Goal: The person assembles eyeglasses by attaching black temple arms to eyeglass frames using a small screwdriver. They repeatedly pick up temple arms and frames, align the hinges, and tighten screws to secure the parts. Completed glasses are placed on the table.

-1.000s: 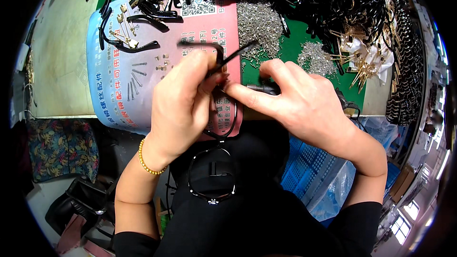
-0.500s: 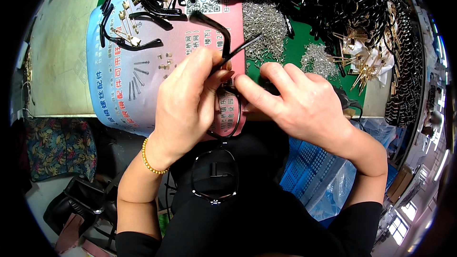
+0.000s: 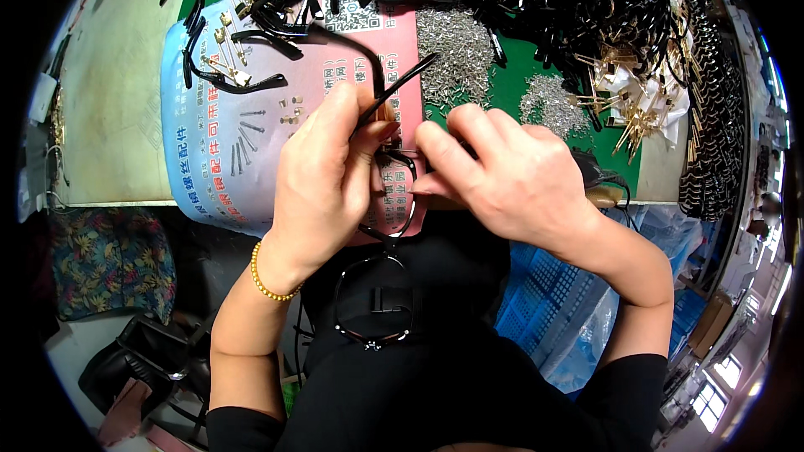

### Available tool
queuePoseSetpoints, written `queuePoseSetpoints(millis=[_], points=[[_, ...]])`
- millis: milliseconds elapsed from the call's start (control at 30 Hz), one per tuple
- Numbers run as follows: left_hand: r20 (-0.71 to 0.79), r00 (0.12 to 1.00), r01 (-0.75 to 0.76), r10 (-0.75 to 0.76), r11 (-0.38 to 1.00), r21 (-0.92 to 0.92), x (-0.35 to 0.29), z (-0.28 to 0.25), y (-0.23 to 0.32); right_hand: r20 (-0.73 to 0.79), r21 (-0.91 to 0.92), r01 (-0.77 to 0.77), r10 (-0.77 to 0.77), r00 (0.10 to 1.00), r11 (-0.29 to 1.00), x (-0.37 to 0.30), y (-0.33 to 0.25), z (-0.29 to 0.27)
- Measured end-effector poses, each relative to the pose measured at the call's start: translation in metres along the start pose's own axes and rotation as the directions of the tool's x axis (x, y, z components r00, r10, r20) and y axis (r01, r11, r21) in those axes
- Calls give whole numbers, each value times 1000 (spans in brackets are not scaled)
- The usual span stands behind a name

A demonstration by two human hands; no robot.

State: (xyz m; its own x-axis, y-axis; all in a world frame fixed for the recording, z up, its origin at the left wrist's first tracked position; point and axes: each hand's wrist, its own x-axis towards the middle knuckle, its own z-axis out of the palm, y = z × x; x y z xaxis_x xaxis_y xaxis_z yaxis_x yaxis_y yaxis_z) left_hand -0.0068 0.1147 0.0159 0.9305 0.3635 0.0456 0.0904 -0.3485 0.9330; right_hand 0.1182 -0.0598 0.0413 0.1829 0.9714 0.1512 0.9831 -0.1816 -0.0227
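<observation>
Head view: my left hand (image 3: 327, 184) clamps the black eyeglass frame (image 3: 394, 201) at its hinge corner, temple arm (image 3: 406, 84) pointing to 1 o'clock, steadying the joint. My right hand (image 3: 511, 184) pinches at that hinge (fingertip contents hidden). Screw pile (image 3: 456, 54) lies at 12 o'clock; loose temples (image 3: 243, 75) at 10 o'clock.

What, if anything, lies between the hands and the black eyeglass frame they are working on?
Nothing visible does. The left hand already grips the black eyeglass frame at its hinge end, one temple arm sticking up past the thumb. The right hand has its fingertips at the same spot, though they hide the exact contact.
</observation>
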Motion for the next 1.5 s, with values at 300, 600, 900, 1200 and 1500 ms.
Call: queuePoseSetpoints(millis=[300,600,900,1200,1500], points=[[-54,981,-177,186,974,144,-9,2,-5,13,-23,52,-52,999,998,-8,11,-6],[-117,991,-69,63,997,-46,-6,7,-3,21,-86,92,-90,996,992,-5,11,3],[-102,991,-93,91,996,-16,-8,7,-6,-47,-128,69,-76,996,989,-3,6,7],[-285,910,-241,302,943,230,44,-2,-13,181,169,-337,307,934,926,-34,14,-51],[-378,919,-334,113,735,-590,20,-31,-29,322,119,-431,376,869,894,-51,4,-44]])
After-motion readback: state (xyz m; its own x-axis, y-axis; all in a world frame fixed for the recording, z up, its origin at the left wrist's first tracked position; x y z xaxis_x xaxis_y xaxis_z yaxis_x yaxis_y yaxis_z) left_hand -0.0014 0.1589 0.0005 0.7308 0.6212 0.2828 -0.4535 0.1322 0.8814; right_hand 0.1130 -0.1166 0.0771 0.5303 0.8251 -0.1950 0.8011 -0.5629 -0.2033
